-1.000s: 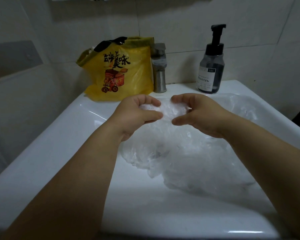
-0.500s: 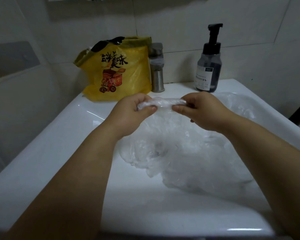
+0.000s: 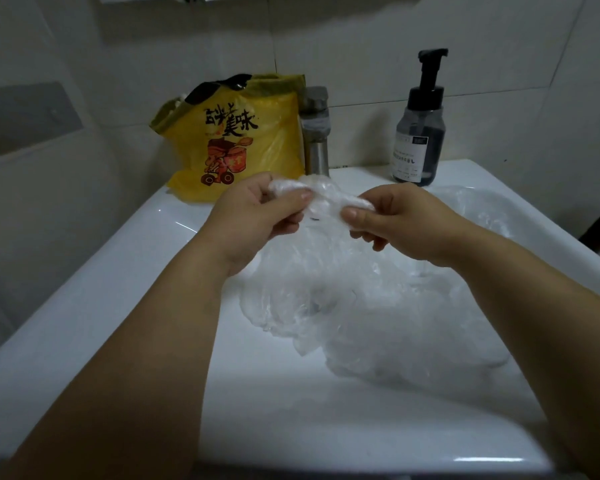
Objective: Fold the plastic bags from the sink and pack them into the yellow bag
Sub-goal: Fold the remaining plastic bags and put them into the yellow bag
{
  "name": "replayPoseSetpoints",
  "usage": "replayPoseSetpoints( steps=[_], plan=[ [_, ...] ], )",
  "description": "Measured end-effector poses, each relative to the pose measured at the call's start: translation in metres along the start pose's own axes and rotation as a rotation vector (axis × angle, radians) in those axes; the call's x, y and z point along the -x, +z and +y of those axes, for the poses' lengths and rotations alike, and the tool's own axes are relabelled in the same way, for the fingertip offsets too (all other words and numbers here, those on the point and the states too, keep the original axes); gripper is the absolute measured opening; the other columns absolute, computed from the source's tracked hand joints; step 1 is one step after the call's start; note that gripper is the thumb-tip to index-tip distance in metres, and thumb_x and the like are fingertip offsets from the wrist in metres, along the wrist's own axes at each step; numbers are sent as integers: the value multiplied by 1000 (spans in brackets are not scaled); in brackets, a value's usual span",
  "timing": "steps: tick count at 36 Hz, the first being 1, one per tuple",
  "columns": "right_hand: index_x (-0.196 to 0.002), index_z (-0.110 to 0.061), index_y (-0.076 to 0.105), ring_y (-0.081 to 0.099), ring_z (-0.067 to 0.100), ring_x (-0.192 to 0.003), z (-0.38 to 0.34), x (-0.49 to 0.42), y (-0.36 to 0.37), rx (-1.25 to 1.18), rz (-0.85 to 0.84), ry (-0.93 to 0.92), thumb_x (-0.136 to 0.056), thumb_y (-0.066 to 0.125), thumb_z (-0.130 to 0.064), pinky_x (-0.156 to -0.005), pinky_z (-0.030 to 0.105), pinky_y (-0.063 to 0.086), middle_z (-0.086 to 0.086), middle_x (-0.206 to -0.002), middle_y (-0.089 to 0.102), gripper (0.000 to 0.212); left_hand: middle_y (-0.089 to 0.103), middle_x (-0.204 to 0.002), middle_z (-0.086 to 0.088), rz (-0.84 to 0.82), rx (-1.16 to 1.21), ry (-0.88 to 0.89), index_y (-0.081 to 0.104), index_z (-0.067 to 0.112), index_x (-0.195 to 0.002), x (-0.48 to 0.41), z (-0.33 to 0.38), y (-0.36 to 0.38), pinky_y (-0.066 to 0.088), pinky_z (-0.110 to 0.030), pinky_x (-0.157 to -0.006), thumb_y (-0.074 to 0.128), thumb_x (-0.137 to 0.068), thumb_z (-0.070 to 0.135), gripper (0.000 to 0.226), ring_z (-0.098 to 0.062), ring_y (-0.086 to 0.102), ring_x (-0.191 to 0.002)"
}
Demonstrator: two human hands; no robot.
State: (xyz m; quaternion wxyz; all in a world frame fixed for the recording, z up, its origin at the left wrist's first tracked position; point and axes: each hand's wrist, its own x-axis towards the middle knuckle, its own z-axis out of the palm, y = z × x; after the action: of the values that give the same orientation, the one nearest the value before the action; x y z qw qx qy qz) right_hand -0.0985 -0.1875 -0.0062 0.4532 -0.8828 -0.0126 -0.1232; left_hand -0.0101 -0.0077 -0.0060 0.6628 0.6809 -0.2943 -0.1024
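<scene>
Two hands held one rolled clear plastic bag point(image 3: 323, 197) above the sink point(image 3: 84, 306). The left hand point(image 3: 257, 216) pinched one end between thumb and fingers point(image 3: 282, 226), and the right hand point(image 3: 407, 223) pinched the other. More crumpled bags point(image 3: 361, 306) lay in the basin. The yellow bag point(image 3: 274, 147) stood beside the tap point(image 3: 315, 133), printed with black characters ending 美味. The pump bottle point(image 3: 420, 140) label was unreadable.

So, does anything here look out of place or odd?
Yes: crumpled clear bags lie heaped in the sink, and the yellow bag stands on its rim beside the faucet. Nothing looks spilled or broken.
</scene>
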Motion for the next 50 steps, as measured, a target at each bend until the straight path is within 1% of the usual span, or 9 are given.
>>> replayPoseSetpoints(
  steps=[3,5,7,10,16,25,31,40,50],
  plan=[
    [-82,-17,62,56,-3,-53,-5,1,3,-82,-19,36,-94,52,-34,-57,13,50,-9,-64,64,24,64,-70,5,62,253,-32,62,15,-88,-1,5,6,51,-19,-66,60,-91,15,4,-4,60,-68],
    [-82,-13,62,55,0,-53,-8,2,8,-155,-7,52,-96,50,-33,-56,15,49,-8,-63,62,27,71,-92,3,-14,360,-103,61,17,-102,-1,2,12,52,-26,-81,63,-82,34,26,-11,66,-91],
    [-81,-9,60,52,2,-51,-12,3,13,-232,9,67,-97,49,-28,-55,17,48,-3,-62,59,28,72,-94,5,-153,268,-196,60,19,-110,3,-5,23,53,-33,-87,65,-78,49,44,-17,65,-102],
    [-73,-7,58,48,2,-46,-15,4,22,-260,-19,75,-98,50,-15,-51,17,43,-1,-57,54,27,66,-77,1,-277,81,-230,63,15,-96,9,-12,42,54,-34,-84,61,-78,53,42,-17,66,-85],
    [-76,-8,60,45,2,-44,-13,5,28,-135,-51,63,-98,50,-21,-49,15,41,-9,-50,54,27,61,-58,-4,-131,142,-267,63,5,-88,4,-9,53,51,-35,-77,42,-101,37,40,-14,61,-53],
    [-87,-3,63,51,4,-48,-11,2,12,-256,-142,227,-93,58,-27,-52,17,46,0,-60,57,25,64,-84,-7,133,279,-214,62,10,-74,-7,-6,26,56,-30,-78,52,-99,27,32,-20,63,-88],
    [-97,-5,68,57,10,-57,-7,-1,15,-482,-67,272,-91,59,-17,-55,19,53,9,-82,66,15,66,-81,-2,122,132,-234,67,12,-87,-3,-6,16,50,-17,-54,55,-95,37,29,-9,62,-68],
    [-97,-4,66,57,10,-56,-7,-3,3,-589,33,257,-92,58,-9,-55,19,52,9,-76,61,11,67,-63,2,34,125,-195,67,11,-93,-1,0,7,52,-14,-55,62,-91,14,6,-4,64,-58],
    [-97,-4,66,60,10,-52,-10,0,-5,-694,-19,245,-89,56,3,-53,20,53,10,-68,61,15,73,-73,-8,-142,96,-304,64,13,-98,7,10,0,54,-14,-52,53,-96,2,15,-6,64,-54]
  ],
)
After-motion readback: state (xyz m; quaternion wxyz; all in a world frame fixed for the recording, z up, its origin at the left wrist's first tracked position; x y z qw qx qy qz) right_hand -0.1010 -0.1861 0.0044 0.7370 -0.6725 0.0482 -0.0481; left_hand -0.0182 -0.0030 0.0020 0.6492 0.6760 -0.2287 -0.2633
